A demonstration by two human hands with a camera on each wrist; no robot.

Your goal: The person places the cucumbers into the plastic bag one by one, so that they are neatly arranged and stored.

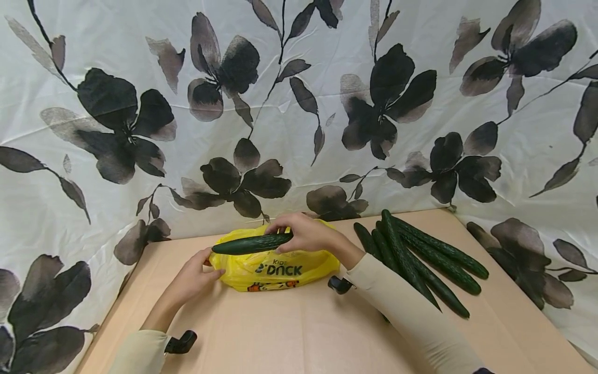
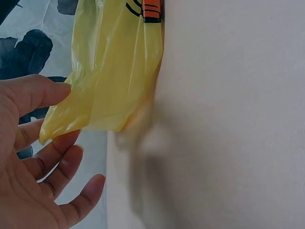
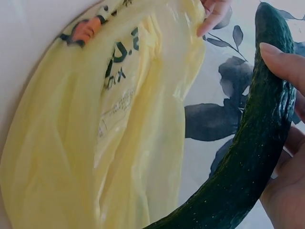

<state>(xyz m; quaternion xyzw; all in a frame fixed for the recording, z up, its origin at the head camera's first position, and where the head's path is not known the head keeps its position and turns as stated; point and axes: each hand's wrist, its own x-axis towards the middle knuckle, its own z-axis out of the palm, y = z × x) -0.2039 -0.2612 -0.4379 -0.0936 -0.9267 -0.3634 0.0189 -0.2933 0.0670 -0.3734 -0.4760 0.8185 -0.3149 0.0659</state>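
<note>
Right sleeve [image 1: 406,317] hides part of cucumber pile [image 1: 436,255]. Right wrist view: held cucumber [image 3: 252,152] cut at bottom; yellow bag's [image 3: 62,143] small print [image 3: 116,112] unreadable.

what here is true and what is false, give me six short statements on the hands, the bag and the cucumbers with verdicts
1. The right hand holds a cucumber. True.
2. The left hand holds the edge of the yellow bag. True.
3. The held cucumber is fully inside the bag. False: it is outside, in front of the bag in the head view.
4. More cucumbers lie on the table, to the right of the bag in the head view. True.
5. The cucumbers on the table are bright yellow. False: they are dark green.
6. The left hand touches the cucumbers on the table. False: it is at the far side of the bag from them.
</note>
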